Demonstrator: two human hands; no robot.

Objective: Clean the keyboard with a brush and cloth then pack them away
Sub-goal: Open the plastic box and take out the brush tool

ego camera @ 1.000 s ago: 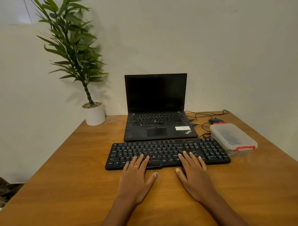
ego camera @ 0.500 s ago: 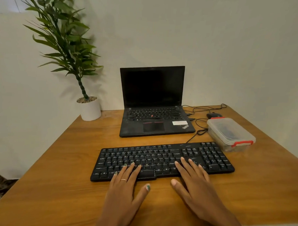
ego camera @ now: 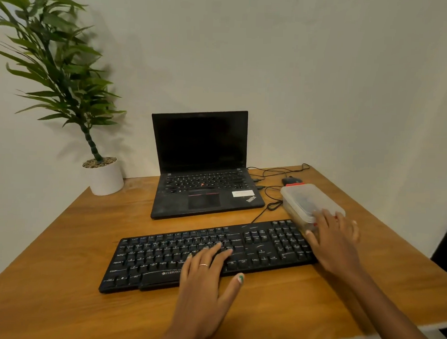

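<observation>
Plain off-white wall (ego camera: 322, 71) behind wooden desk (ego camera: 63, 239); potted plant (ego camera: 104, 176) far-left corner.

The left hand (ego camera: 208, 275) lies flat, palm down, fingers straight and spread with a ring on one, thumb splayed out to the side, while the right hand (ego camera: 335, 239) reaches forward and outward, fingers extended, forearm stretched diagonally.

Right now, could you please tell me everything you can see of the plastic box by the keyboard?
The box is a clear, rectangular plastic container with a closed lid and red latches at its ends. It sits flat on the table, right of the laptop, behind the keyboard's right end. Dark contents show through, unidentifiable. The right hand rests its fingers on the near end.
</observation>
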